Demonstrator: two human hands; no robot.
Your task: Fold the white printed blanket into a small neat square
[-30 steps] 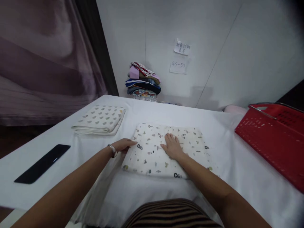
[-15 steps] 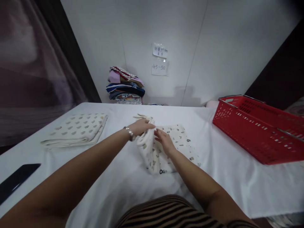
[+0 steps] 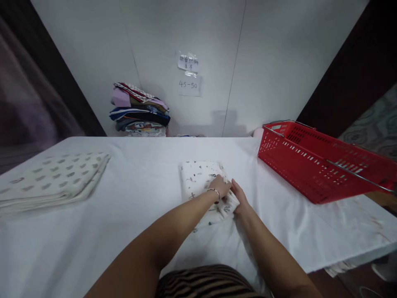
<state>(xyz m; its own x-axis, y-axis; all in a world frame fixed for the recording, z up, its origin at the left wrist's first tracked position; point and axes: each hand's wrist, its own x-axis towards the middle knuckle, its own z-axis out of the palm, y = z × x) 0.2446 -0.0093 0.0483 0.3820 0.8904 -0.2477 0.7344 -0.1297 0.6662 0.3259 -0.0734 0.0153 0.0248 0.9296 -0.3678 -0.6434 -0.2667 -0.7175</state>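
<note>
A white cloth with small printed figures (image 3: 198,174) lies folded on the table in front of me, its right side bunched up. My left hand (image 3: 221,186), with a bracelet at the wrist, reaches across the cloth and is closed on the bunched right side. Against the outer right edge, my right hand (image 3: 241,199) grips the same cloth, its fingers partly hidden by the fabric. Both hands nearly touch each other there.
A second folded cloth with leaf-like spots (image 3: 58,176) lies at the left of the white-covered table (image 3: 139,178). A red plastic basket (image 3: 310,169) stands at the right. Several folded fabrics (image 3: 141,109) are stacked by the wall, below and left of paper notes (image 3: 189,85).
My left hand has moved from the printed cloth's left side over to its right side, and the cloth is now folded over. My right hand has shifted to the right edge. My view has turned right.
</note>
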